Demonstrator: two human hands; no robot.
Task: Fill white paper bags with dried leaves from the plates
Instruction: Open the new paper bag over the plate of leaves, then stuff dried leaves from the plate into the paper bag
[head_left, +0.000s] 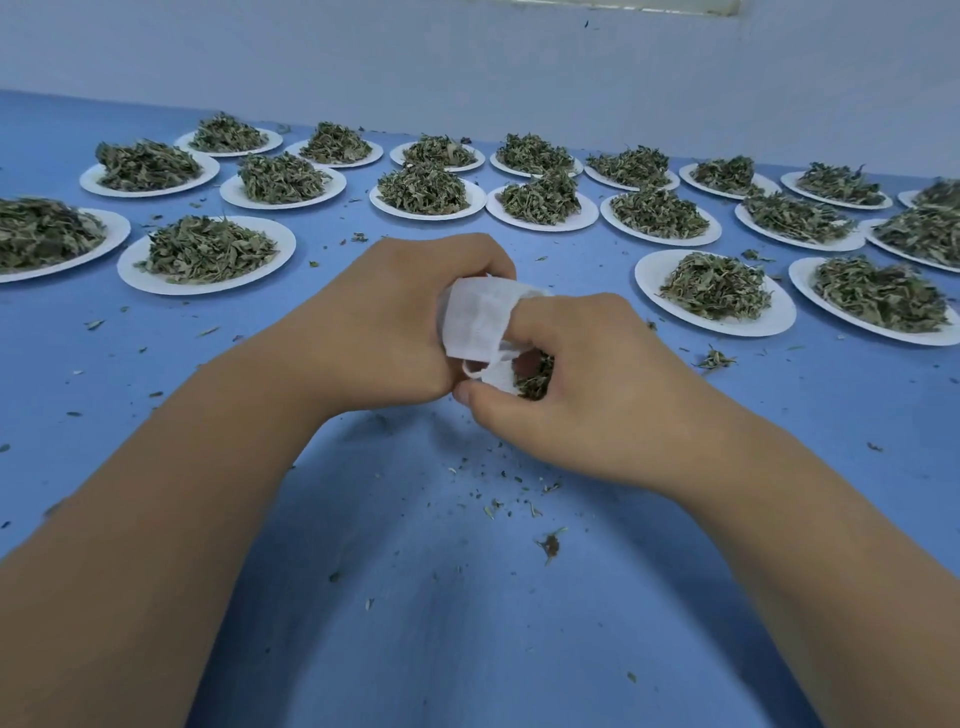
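Head view: left hand (384, 322) and right hand (587, 384) grip a white paper bag (475, 322).

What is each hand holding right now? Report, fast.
Left hand: closed, holding the white paper bag.
Right hand: closed, pinching the same bag beside dried leaves.

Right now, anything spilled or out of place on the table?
Yes. Green dried-leaf crumbs are spilled across the blue table cover, thickest under the left hand and right hand gripping the small white paper bag. A larger clump lies nearer the camera.
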